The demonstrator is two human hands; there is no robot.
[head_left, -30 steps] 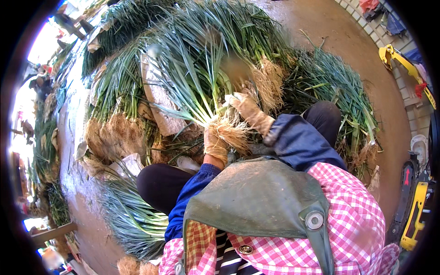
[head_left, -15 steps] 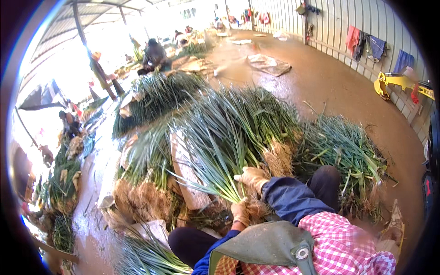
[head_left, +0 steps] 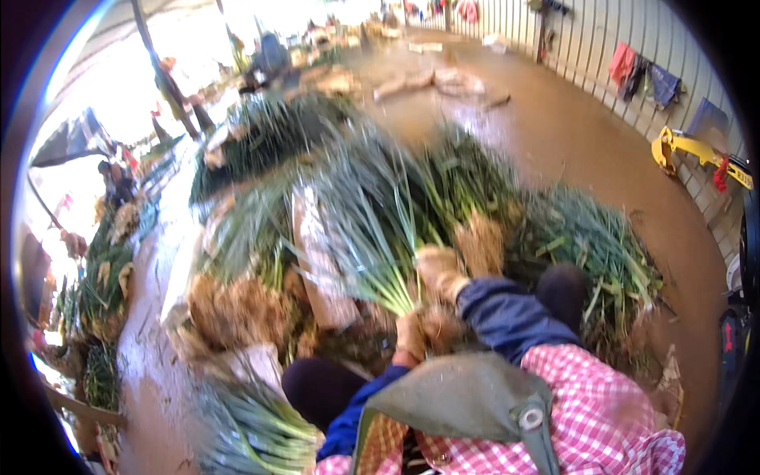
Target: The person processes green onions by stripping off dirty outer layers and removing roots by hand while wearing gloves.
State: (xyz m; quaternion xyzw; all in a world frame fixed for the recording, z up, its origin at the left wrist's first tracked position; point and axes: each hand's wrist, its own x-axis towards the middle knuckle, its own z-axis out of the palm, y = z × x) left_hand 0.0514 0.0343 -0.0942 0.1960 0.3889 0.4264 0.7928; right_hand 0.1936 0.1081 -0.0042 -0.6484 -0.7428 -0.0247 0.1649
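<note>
My left hand [head_left: 410, 336], in a tan glove, is closed around the pale lower stems of a bunch of spring onions [head_left: 392, 289]. Their long green leaves fan away from me, up and to the left. Beside those stems, on the right, is my gloved right hand [head_left: 440, 271]; blur smears its fingers, and whether they grip anything is unclear. Brown, stringy roots [head_left: 443, 326] show just right of my left hand. Ahead of my right hand stands a heap of spring onions [head_left: 467, 174] with its roots [head_left: 480, 241] toward me.
More spring onions lie at the left [head_left: 257, 237], lower left [head_left: 253, 423], far left [head_left: 265, 142] and right [head_left: 590, 237]. Wet brown floor [head_left: 586, 158] stretches along a metal wall [head_left: 586, 47] hung with clothes. A yellow machine arm [head_left: 697, 146] juts in at right. Other people sit farther off.
My right hand has moved up and slightly away from the stem bases. My left hand keeps its hold, a little higher in the picture. The whole view has shifted slightly and blurred.
</note>
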